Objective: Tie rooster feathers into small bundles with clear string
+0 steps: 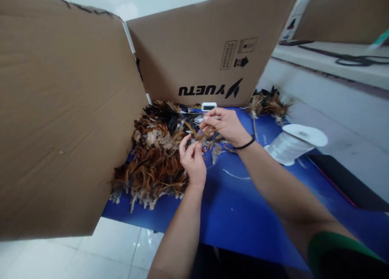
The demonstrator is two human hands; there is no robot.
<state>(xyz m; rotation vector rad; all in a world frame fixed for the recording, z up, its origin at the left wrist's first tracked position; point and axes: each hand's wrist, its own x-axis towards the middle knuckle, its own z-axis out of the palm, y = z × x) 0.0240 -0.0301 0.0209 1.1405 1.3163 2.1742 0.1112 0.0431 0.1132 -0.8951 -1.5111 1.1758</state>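
Note:
Over the blue tabletop (231,206), my left hand (193,161) is closed, thumb and fingers pinching the lower end of a few small brown feathers (192,129). Just above and to the right, my right hand (226,125), with a black band at the wrist, is closed on the same feathers; its fingertips partly hide them. Left of my hands lies a large pile of reddish-brown feathers (152,169), with pale fluffy ends along its near edge. Loose feather bits (216,151) lie below my right hand.
Tall cardboard panels stand at the left (67,109) and the back (188,52). A small white device with a display (209,107) sits by the back panel. To the right are a spool of white ribbon (291,145), a black flat item (346,184) and more feathers (269,104).

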